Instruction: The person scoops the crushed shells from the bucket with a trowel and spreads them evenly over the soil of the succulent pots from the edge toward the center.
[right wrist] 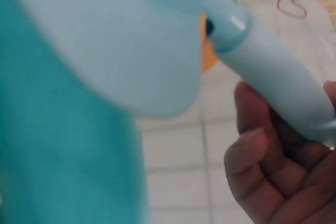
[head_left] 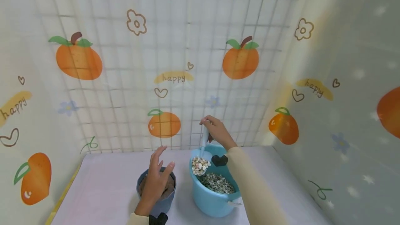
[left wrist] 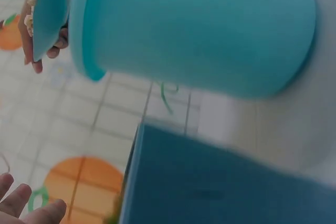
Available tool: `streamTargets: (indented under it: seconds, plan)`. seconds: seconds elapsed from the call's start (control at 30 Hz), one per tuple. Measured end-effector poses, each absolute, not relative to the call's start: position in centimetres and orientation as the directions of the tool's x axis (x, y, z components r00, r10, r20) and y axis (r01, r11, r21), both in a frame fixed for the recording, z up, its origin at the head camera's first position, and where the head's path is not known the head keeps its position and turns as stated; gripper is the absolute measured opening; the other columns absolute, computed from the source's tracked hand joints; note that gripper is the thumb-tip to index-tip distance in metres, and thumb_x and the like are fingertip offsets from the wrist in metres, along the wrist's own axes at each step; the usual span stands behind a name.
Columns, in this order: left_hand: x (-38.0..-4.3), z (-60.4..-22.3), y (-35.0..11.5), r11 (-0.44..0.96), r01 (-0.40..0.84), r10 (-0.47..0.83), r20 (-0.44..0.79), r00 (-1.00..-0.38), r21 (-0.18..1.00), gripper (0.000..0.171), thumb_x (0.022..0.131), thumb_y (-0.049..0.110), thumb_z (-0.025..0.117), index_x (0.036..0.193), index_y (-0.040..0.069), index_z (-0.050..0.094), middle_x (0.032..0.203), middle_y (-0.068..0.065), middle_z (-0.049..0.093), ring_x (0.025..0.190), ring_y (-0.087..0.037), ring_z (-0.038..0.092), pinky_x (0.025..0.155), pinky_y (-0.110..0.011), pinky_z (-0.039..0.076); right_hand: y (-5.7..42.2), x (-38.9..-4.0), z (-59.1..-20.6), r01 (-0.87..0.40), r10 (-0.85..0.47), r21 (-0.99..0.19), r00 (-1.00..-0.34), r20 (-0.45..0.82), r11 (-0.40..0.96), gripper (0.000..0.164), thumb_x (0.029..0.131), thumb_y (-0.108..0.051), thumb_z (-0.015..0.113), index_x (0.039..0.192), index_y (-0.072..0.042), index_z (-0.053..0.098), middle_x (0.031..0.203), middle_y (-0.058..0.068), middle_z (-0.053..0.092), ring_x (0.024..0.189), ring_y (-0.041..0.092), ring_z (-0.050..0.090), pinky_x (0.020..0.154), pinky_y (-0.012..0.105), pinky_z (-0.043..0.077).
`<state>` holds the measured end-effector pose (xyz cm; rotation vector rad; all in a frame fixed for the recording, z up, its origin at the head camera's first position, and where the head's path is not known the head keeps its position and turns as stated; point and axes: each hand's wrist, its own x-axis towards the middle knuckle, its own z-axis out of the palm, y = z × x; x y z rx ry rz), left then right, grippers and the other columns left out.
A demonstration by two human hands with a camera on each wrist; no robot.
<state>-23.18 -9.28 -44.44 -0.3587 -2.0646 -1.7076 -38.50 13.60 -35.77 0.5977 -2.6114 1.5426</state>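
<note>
My right hand [head_left: 220,133] grips the handle of a light blue garden trowel [right wrist: 278,72] above a light blue bucket [head_left: 210,202]. Pale, crumbly chips [head_left: 200,165] fill the trowel's blade, which is at the bucket's left rim. Inside the bucket lies a heap of grey-green and whitish bits [head_left: 217,183]. My left hand [head_left: 156,180], fingers spread and holding nothing, is over a blue-grey plant pot [head_left: 164,207] with brown soil [head_left: 169,185] in it. Whether that hand touches the pot cannot be told. Only its fingertips [left wrist: 44,213] show in the left wrist view.
Pot and bucket stand side by side on a pale table [head_left: 106,183], with a gap between them. A white wire grid [head_left: 118,114] rises behind, covered with a fruit-printed sheet. More printed sheeting [head_left: 343,169] closes in the right side.
</note>
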Motion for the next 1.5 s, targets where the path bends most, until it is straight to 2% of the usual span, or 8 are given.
streamTargets:
  seconds: [0.07,0.27,0.47,0.7,1.0,1.2,1.33,1.5]
  plan:
    - [-23.1,-44.1,-10.4,0.207,0.46,-0.077,0.484,-0.872,0.863,0.058,0.099,0.021,0.06,0.15,0.013,0.033,0.155,-0.015,0.024,0.143,-0.031,0.022,0.107,-0.061,0.024,12.4,-39.0,-35.8,-0.347,-0.306,-0.841,-0.924,0.229,0.416,0.034,0.104,-0.045,0.044,0.113,-0.019,0.064,0.091,0.015,0.06,0.061,0.037,0.06,0.057,0.046,0.053]
    - [-24.6,-47.0,-14.2,0.253,0.419,-0.128,0.46,-0.879,0.872,0.058,0.1,0.034,0.058,0.151,0.025,0.032,0.155,-0.006,0.025,0.143,-0.025,0.021,0.109,-0.058,0.024,8.8,-39.7,-36.3,-0.295,-0.317,-0.886,-0.931,0.182,0.357,0.034,0.103,-0.044,0.046,0.113,-0.018,0.064,0.093,0.015,0.06,0.066,0.038,0.062,0.063,0.048,0.055]
    - [-24.2,-48.5,-17.0,0.239,0.346,-0.195,0.394,-0.898,0.907,0.054,0.101,0.037,0.055,0.149,0.021,0.036,0.153,-0.008,0.028,0.143,-0.03,0.021,0.108,-0.058,0.025,6.8,-39.9,-37.5,-0.259,-0.343,-0.911,-0.928,0.144,0.32,0.031,0.104,-0.039,0.048,0.114,-0.015,0.064,0.095,0.017,0.064,0.068,0.038,0.066,0.062,0.048,0.055]
    - [-24.0,-50.5,-18.0,0.247,0.201,-0.243,0.261,-0.934,0.948,0.055,0.099,0.05,0.053,0.146,0.025,0.04,0.153,-0.006,0.028,0.142,-0.03,0.022,0.105,-0.062,0.026,5.7,-40.2,-39.4,-0.256,-0.394,-0.921,-0.91,0.128,0.293,0.032,0.102,-0.043,0.051,0.113,-0.015,0.062,0.083,0.014,0.066,0.067,0.036,0.066,0.05,0.033,0.047]
    - [-24.5,-53.6,-17.8,0.225,0.23,-0.215,0.278,-0.936,0.947,0.041,0.103,0.034,0.052,0.143,0.028,0.045,0.151,-0.004,0.036,0.139,-0.029,0.03,0.106,-0.06,0.027,4.5,-39.9,-41.1,-0.256,-0.435,-0.924,-0.893,0.114,0.284,0.04,0.1,-0.048,0.052,0.116,-0.013,0.061,0.075,0.015,0.069,0.07,0.037,0.069,0.046,0.03,0.043]
    - [-24.2,-55.2,-17.4,0.229,0.15,-0.218,0.201,-0.955,0.962,0.039,0.104,0.04,0.047,0.143,0.034,0.043,0.15,0.001,0.039,0.142,-0.028,0.027,0.108,-0.06,0.022,3.9,-39.6,-41.7,-0.259,-0.456,-0.923,-0.884,0.107,0.284,0.036,0.102,-0.044,0.05,0.116,-0.013,0.061,0.075,0.015,0.069,0.073,0.04,0.069,0.053,0.042,0.052]
    - [-23.9,-55.9,-17.3,0.204,0.124,-0.21,0.168,-0.963,0.971,0.039,0.106,0.043,0.039,0.142,0.03,0.044,0.148,0.004,0.041,0.142,-0.027,0.027,0.108,-0.059,0.023,3.7,-39.6,-41.9,-0.272,-0.455,-0.92,-0.882,0.121,0.283,0.035,0.102,-0.043,0.051,0.113,-0.012,0.06,0.078,0.014,0.069,0.073,0.04,0.069,0.057,0.046,0.054]
    - [-24.1,-56.4,-17.4,0.169,0.174,-0.187,0.205,-0.961,0.97,0.037,0.108,0.037,0.033,0.142,0.024,0.043,0.149,0.001,0.04,0.142,-0.025,0.026,0.11,-0.055,0.022,3.5,-39.4,-41.6,-0.295,-0.455,-0.919,-0.878,0.152,0.263,0.036,0.101,-0.044,0.052,0.114,-0.011,0.058,0.078,0.015,0.068,0.073,0.04,0.068,0.055,0.042,0.054]
